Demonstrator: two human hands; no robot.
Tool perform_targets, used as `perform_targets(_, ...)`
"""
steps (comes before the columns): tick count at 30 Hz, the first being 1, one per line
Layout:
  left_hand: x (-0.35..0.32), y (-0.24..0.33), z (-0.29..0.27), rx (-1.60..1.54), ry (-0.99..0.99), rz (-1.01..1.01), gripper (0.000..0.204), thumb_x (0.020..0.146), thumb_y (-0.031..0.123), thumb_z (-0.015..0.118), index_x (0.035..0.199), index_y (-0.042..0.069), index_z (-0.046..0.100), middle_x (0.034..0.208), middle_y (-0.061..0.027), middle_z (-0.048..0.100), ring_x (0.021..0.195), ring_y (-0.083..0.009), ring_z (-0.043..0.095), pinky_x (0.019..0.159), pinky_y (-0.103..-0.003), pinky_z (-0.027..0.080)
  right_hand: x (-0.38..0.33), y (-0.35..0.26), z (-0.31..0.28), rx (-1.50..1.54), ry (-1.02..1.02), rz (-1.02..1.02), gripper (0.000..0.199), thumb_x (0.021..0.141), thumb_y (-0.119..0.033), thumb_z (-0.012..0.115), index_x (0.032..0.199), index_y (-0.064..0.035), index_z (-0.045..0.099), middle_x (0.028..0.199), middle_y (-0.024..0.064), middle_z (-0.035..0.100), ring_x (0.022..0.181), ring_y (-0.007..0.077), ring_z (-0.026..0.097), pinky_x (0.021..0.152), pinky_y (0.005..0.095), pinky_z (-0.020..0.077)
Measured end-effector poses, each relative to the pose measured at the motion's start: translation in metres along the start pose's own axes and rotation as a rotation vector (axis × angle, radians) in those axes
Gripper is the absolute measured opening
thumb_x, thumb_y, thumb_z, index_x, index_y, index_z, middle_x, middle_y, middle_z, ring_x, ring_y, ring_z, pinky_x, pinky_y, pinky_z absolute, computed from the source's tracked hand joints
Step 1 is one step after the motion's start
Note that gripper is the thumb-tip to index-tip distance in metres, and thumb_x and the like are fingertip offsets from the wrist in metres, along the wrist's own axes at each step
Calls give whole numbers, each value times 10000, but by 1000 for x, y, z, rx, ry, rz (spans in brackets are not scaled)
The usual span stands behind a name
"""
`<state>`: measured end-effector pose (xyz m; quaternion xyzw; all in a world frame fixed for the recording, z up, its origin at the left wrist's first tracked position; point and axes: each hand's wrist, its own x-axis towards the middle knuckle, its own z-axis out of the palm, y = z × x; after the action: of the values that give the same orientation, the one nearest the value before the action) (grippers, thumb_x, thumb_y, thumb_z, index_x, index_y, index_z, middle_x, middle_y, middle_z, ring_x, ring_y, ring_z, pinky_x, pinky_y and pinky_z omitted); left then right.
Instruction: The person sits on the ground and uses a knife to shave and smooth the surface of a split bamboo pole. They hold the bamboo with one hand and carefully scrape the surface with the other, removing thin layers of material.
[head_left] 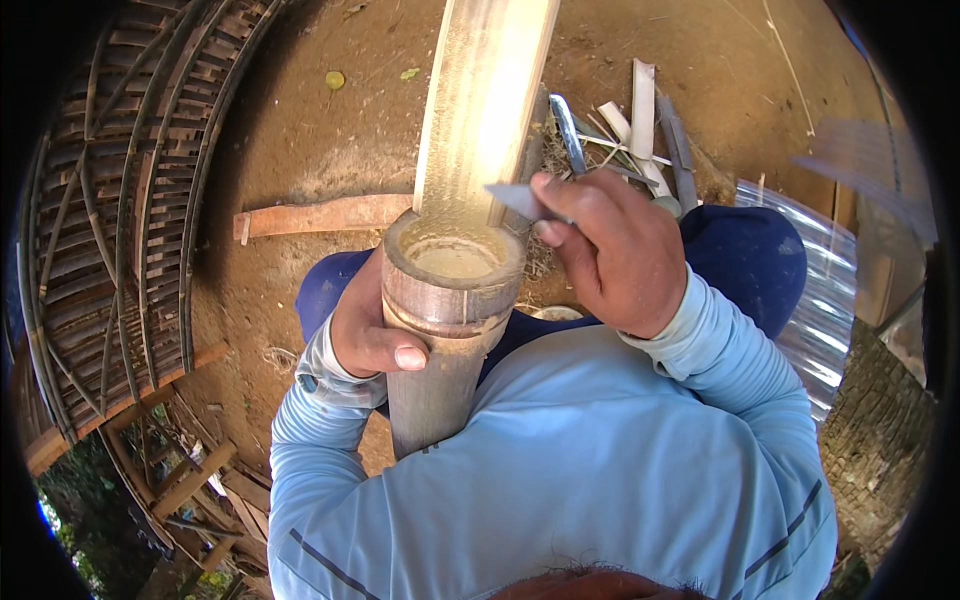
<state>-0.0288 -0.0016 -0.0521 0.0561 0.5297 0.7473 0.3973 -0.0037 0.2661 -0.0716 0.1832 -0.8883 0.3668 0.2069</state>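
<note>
A thick bamboo piece rests against my body and reaches away from me. Its near end is a round bamboo tube [435, 390] with a pale rim and a node wall inside. Beyond the rim it continues as a long split trough [480, 100], pale within. My left hand [362, 325] wraps the tube from the left, thumb across its near side. In my right hand [625, 250] is a knife, its short pointed blade [515, 200] aimed left, close over the trough just beyond the rim. The knife's handle is mostly hidden by my closed fingers.
Beyond my right hand, split bamboo strips [643, 105] lie among shavings near a larger blade [568, 130]. A curved brown strip [330, 215] lies on the dirt floor. Left stands a slatted bamboo structure [130, 200]; right, a clear corrugated sheet [810, 290] and a tree trunk [885, 440].
</note>
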Motion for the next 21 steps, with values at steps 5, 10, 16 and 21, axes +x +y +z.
perform_targets(5,-1,0,-3,14,7,0,1223,589,355,931,1517,-75,260,1431,-181,520,1311,-269,519,1129,-407,374,11,6,-1,-14,50,-15,286,915,-179,707,1190,-118,663,814,79,601,633,289,627,533,384,494)
perform_targets(10,0,3,-1,4,7,-8,1218,592,326,922,1523,-68,243,1451,-185,495,1336,-274,493,1147,-415,348,5,1,-2,22,-17,-6,286,916,-179,708,1188,-105,665,808,91,594,623,291,618,533,389,487)
perform_targets(16,0,6,4,15,20,-7,1228,583,309,916,1533,-55,229,1467,-188,473,1360,-283,468,1161,-427,327,4,-2,-1,9,-59,4,293,913,-174,712,1193,-105,662,809,94,584,618,291,610,529,391,483)
perform_targets(21,-1,7,2,30,22,-22,1225,588,318,919,1531,-55,232,1468,-188,472,1364,-281,463,1163,-428,324,1,-5,1,19,-45,-12,292,915,-182,709,1195,-111,661,809,90,585,615,291,611,524,386,485)
